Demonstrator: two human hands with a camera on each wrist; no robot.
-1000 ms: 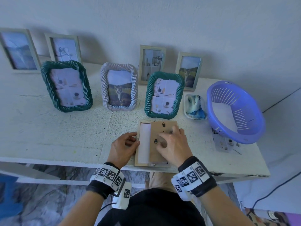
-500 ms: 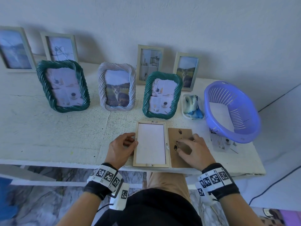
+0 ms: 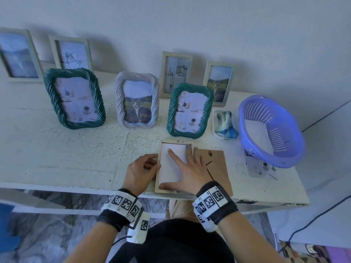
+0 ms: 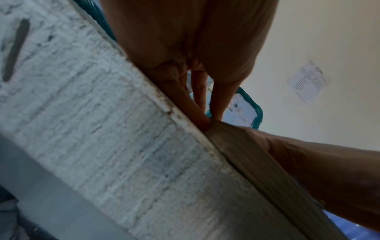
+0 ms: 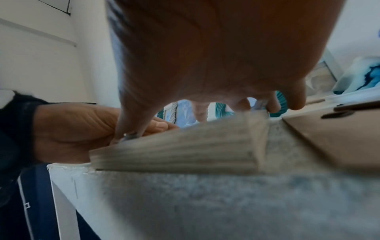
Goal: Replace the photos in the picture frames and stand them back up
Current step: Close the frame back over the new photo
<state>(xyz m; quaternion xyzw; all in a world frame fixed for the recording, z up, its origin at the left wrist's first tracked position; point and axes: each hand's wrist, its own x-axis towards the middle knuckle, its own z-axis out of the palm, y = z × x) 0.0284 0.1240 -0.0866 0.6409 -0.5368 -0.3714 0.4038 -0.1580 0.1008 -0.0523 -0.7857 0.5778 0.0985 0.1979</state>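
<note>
White rough worktop point(image 3: 57, 158) vs plain wall point(image 3: 228, 25); right hand point(image 3: 187, 168) flat on face-down frame point(image 3: 159, 168), left hand point(image 3: 141, 170) grips frame's edge, basket point(image 3: 273, 128) right of frame.

Bare forearms, black wristbands point(image 3: 224, 212) with white square-coded marker tags, dark top, tan trousers.

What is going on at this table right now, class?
A person is swapping a photo. A wooden frame lies face down at the table's front edge, its brown backing board off and lying to its right. The right hand is spread flat on the white photo back inside the frame; the left hand steadies the frame's left edge. Seven other frames stand behind, beside a purple basket.
</note>
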